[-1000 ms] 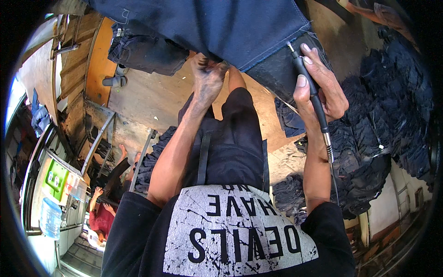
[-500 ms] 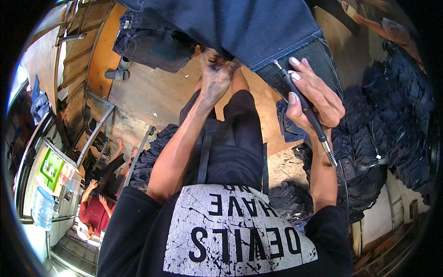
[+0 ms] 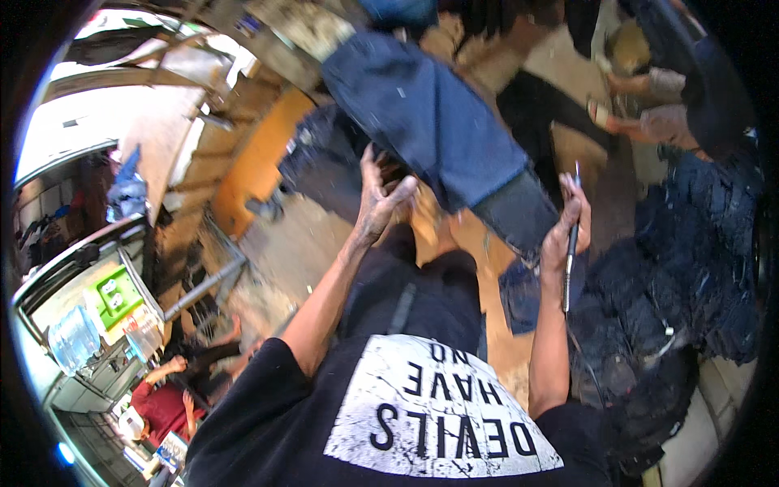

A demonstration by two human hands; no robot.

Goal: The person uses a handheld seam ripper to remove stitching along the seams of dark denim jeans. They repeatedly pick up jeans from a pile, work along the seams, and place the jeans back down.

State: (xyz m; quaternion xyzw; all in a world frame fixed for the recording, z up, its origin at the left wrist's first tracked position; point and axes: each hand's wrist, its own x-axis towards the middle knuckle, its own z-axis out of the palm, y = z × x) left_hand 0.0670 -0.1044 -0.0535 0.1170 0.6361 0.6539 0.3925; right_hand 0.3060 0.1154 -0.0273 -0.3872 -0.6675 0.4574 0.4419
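Dark jeans point(image 3: 430, 122), upper centre of the frame, now lie further from the hands than a second ago. Left hand point(image 3: 375, 203) has lifted off, fingers spread and empty. Right hand point(image 3: 568, 235) stays clenched on a thin tool point(image 3: 570, 243); handling pauses.

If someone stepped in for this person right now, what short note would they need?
Left hand: open, fingers spread, at the near edge of the dark blue jeans draped in front.
Right hand: closed around a thin pen-like tool, tip up, beside the jeans' lower end.
A heap of dark jeans lies to the right.
Done or left: cannot tell; no finished marks are visible.
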